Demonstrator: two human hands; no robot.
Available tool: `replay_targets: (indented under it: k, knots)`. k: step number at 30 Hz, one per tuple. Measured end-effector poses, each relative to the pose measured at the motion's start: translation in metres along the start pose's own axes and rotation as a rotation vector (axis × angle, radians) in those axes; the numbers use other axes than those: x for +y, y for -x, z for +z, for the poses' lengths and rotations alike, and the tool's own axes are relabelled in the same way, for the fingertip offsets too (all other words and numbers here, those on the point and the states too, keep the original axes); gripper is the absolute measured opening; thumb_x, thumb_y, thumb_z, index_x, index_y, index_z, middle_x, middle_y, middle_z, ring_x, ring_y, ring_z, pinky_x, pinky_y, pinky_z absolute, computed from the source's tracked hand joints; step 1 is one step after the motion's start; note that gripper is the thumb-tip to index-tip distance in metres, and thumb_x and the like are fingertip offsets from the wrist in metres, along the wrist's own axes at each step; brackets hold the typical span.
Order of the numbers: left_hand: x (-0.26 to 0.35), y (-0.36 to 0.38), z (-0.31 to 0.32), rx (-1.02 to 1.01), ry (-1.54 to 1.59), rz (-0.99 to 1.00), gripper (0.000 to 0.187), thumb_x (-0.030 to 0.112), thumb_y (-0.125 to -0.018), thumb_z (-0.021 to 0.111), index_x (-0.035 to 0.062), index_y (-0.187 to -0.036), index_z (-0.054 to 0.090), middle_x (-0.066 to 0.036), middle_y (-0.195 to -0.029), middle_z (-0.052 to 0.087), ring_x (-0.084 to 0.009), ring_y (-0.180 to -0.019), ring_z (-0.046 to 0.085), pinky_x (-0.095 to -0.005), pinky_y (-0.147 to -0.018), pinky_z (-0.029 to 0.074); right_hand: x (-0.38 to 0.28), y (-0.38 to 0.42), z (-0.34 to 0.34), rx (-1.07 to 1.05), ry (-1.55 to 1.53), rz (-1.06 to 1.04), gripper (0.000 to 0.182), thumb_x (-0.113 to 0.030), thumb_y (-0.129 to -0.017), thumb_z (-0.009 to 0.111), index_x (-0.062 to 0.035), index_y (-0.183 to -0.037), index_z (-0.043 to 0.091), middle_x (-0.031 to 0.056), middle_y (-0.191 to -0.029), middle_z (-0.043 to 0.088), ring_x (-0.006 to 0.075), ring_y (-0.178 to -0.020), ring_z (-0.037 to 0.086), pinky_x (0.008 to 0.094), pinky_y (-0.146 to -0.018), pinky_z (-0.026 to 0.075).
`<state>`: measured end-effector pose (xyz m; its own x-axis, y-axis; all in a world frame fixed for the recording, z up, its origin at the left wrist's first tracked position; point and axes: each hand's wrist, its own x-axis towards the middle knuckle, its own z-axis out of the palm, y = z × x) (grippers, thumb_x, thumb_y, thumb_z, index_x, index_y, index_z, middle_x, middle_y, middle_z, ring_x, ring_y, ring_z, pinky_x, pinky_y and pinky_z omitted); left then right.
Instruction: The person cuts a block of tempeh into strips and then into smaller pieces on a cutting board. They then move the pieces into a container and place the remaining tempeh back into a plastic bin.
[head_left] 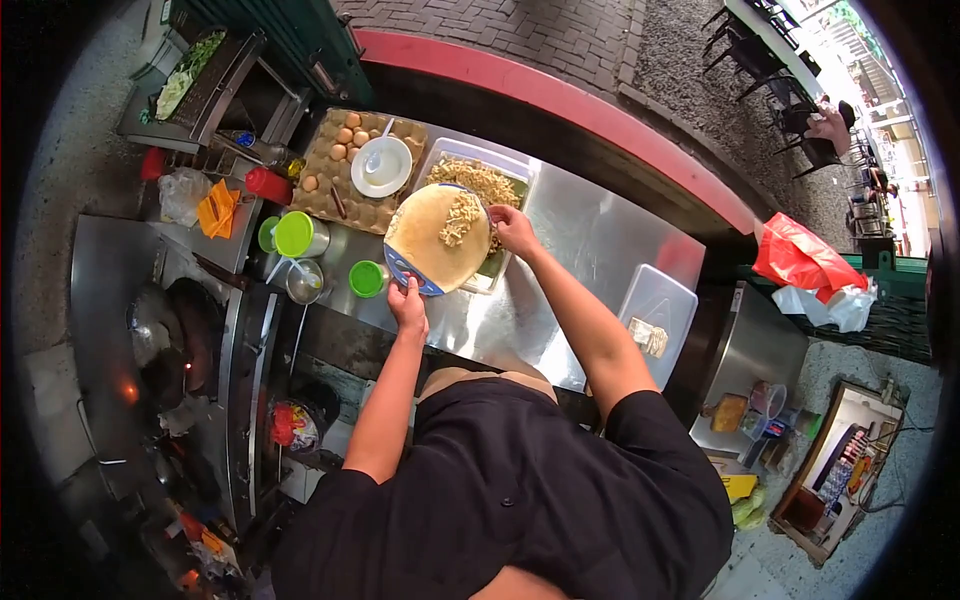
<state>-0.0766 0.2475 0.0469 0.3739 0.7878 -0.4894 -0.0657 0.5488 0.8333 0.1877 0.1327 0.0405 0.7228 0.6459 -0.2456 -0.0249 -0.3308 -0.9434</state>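
My left hand (408, 305) grips the near edge of a blue-patterned plate (410, 279). A flat, pale yellow round (427, 233), like a thin pancake, covers most of the plate. On its right part lies a small heap of noodles (461, 219). My right hand (513, 231) has its fingers curled at the plate's right rim and seems to hold it there. Behind and partly under the plate is a clear plastic tray (532, 187) with more noodles (478, 180) and some green leaf. A green-lidded jar (368, 279) stands just left of my left hand.
An egg carton (313, 203) bears several eggs and a white bowl (381, 167). Green-lidded tubs (295, 234) and a red bottle (268, 184) stand left. A clear container (660, 300) sits right on the steel table (600, 230). Left is a stove with a wok (160, 325).
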Motion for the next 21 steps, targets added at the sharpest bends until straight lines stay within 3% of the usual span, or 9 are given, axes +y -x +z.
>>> replay_targets:
  k: [2, 4, 5, 7, 9, 13, 17, 21]
  knots:
    - [-0.001, -0.004, -0.001, 0.027, -0.057, 0.018, 0.016, 0.006, -0.101, 0.058, 0.0102, -0.116, 0.055, -0.003, -0.112, 0.062, -0.0155, -0.093, 0.063, -0.0340, -0.082, 0.056, -0.007, 0.006, 0.004, 0.043, 0.069, 0.018, 0.041, 0.006, -0.083, 0.046, 0.0020, -0.117, 0.067, 0.0157, -0.117, 0.070, 0.0234, -0.107, 0.068, 0.0330, -0.095, 0.052]
    - [-0.003, -0.006, -0.002, 0.051, -0.093, 0.073, 0.015, 0.005, -0.101, 0.057, 0.0101, -0.115, 0.054, -0.002, -0.111, 0.062, -0.0149, -0.092, 0.063, -0.0337, -0.082, 0.056, -0.009, 0.019, 0.007, 0.307, 0.241, -0.040, 0.034, 0.005, -0.083, 0.048, 0.0002, -0.109, 0.069, 0.0174, -0.109, 0.071, 0.0264, -0.100, 0.069, 0.0348, -0.090, 0.054]
    - [-0.005, -0.005, -0.003, 0.050, -0.093, 0.068, 0.015, 0.005, -0.101, 0.057, 0.0101, -0.115, 0.054, -0.002, -0.111, 0.062, -0.0149, -0.092, 0.063, -0.0337, -0.082, 0.056, -0.005, 0.026, 0.005, 0.308, 0.243, -0.036, 0.034, 0.005, -0.083, 0.048, 0.0002, -0.109, 0.069, 0.0174, -0.109, 0.071, 0.0264, -0.100, 0.069, 0.0348, -0.090, 0.054]
    - [-0.008, -0.008, -0.003, 0.065, -0.022, 0.101, 0.016, 0.004, -0.101, 0.057, 0.0096, -0.115, 0.054, -0.002, -0.109, 0.061, -0.0143, -0.092, 0.062, -0.0336, -0.082, 0.056, 0.006, 0.035, -0.003, 0.770, 0.286, -0.044, 0.028, 0.005, -0.081, 0.050, -0.0015, -0.101, 0.068, 0.0177, -0.099, 0.070, 0.0290, -0.093, 0.068, 0.0371, -0.085, 0.055]
    - [-0.011, -0.008, -0.007, 0.055, -0.032, 0.124, 0.015, 0.004, -0.101, 0.056, 0.0088, -0.115, 0.054, -0.002, -0.109, 0.061, -0.0142, -0.093, 0.062, -0.0329, -0.082, 0.056, 0.025, 0.047, -0.014, 0.846, 0.278, 0.023, 0.025, 0.004, -0.078, 0.052, -0.0024, -0.097, 0.068, 0.0154, -0.092, 0.068, 0.0296, -0.087, 0.068, 0.0391, -0.082, 0.055]
    - [-0.009, -0.006, -0.004, 0.089, -0.048, 0.064, 0.015, 0.004, -0.101, 0.057, 0.0083, -0.115, 0.054, -0.003, -0.109, 0.060, -0.0145, -0.095, 0.061, -0.0313, -0.082, 0.055, 0.062, 0.060, -0.023, 0.743, 0.351, 0.076, 0.025, 0.003, -0.078, 0.052, -0.0033, -0.096, 0.068, 0.0147, -0.091, 0.068, 0.0287, -0.086, 0.067, 0.0386, -0.081, 0.055]
    - [-0.006, 0.002, 0.003, 0.124, -0.024, 0.081, 0.013, 0.001, -0.100, 0.057, 0.0029, -0.112, 0.055, -0.005, -0.105, 0.061, -0.0136, -0.092, 0.061, -0.0280, -0.085, 0.051, 0.075, 0.067, -0.022, 0.549, 0.546, 0.023, 0.017, -0.003, -0.080, 0.066, -0.0042, -0.097, 0.068, 0.0137, -0.091, 0.067, 0.0287, -0.084, 0.067, 0.0403, -0.077, 0.054]
    - [0.006, 0.011, 0.012, 0.144, -0.097, 0.097, 0.013, 0.002, -0.100, 0.057, 0.0027, -0.112, 0.056, -0.005, -0.105, 0.062, -0.0134, -0.091, 0.061, -0.0281, -0.085, 0.051, 0.070, 0.065, -0.023, 0.408, 0.508, 0.023, 0.015, -0.007, -0.080, 0.072, -0.0049, -0.095, 0.069, 0.0146, -0.090, 0.068, 0.0310, -0.082, 0.067, 0.0424, -0.076, 0.054]
